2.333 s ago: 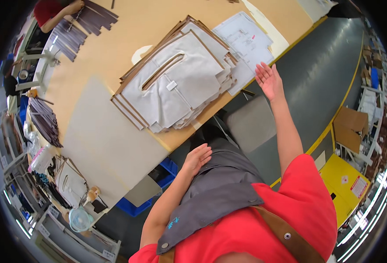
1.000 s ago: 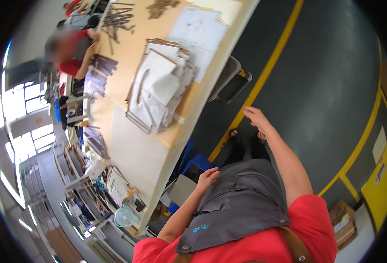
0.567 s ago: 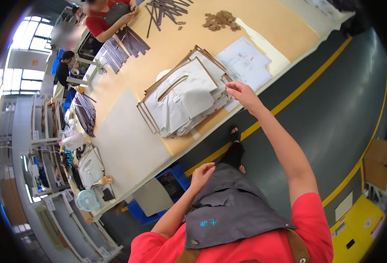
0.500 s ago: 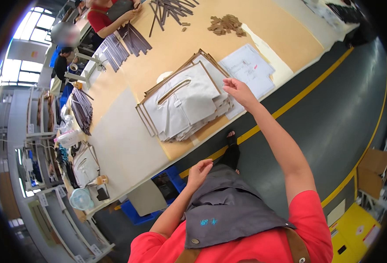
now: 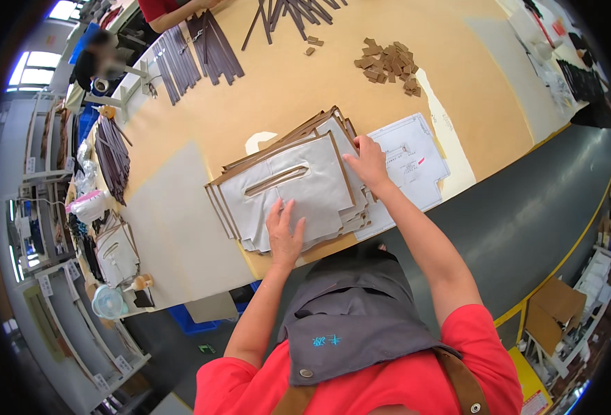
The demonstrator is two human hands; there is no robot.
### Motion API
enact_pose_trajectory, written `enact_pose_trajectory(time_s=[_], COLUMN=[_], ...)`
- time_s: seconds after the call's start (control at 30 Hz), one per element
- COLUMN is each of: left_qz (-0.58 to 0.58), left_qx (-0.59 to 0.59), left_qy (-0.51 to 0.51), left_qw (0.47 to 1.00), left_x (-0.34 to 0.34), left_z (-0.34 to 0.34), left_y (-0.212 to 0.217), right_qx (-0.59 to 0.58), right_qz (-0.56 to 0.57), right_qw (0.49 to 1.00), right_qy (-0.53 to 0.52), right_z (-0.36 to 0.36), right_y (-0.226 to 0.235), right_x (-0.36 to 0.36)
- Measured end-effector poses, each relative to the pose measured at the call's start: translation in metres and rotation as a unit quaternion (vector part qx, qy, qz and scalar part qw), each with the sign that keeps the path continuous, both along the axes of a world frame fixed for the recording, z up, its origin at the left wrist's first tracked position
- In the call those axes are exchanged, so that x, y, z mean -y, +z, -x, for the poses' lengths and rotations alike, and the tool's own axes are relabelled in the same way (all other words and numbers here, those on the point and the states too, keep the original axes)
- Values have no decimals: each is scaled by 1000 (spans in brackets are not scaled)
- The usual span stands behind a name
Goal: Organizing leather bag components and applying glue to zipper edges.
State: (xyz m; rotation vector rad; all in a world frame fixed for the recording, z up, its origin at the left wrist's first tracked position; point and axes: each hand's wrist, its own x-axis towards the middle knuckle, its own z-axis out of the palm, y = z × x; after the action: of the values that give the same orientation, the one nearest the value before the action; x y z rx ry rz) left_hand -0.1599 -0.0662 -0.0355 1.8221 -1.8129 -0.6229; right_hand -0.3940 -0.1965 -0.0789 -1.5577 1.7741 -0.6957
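A stack of whitish, brown-edged panels (image 5: 329,213) lies on the table before me. Its top panel (image 5: 250,216) has a long slot framed in brown. My left hand (image 5: 286,234) rests on this panel just below the slot, fingers spread. My right hand (image 5: 367,164) is at the stack's right edge, thumb and fingers apart over the panels' border. No lifted piece shows in it. Beside that hand, partly under the wrist, lies a white paper sheet with a line drawing (image 5: 416,166).
Small brown pieces (image 5: 388,66) are heaped beyond the drawing. Dark strips (image 5: 212,52) lie at the far side, near another person's arm (image 5: 177,15). Another strip bundle (image 5: 114,155), a slotted panel (image 5: 117,256) and a light-blue round item (image 5: 108,302) sit at the left edge.
My left hand has come up from beside the apron onto the top panel. The right hand has moved against the stack's edge. The top panel lies flatter, its slot turned more level.
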Motion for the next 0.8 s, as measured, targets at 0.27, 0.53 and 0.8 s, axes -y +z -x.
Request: enact_pose_trajectory(time_s=[0.27,0.53,0.8], left_qz=[2,35,48], left_qx=[28,33,-34], left_qy=[52,161,323], left_qw=[998,986,945], left_x=[5,11,-42], left_z=[15,34,80], left_y=[-4,1,45], right_qx=[297,347,428], right_qz=[-64,-273,-227], right_qw=[952,892,867], right_qy=[-27,100,116], right_z=[5,4,-5], right_y=[13,6,46], right_x=[0,16,5])
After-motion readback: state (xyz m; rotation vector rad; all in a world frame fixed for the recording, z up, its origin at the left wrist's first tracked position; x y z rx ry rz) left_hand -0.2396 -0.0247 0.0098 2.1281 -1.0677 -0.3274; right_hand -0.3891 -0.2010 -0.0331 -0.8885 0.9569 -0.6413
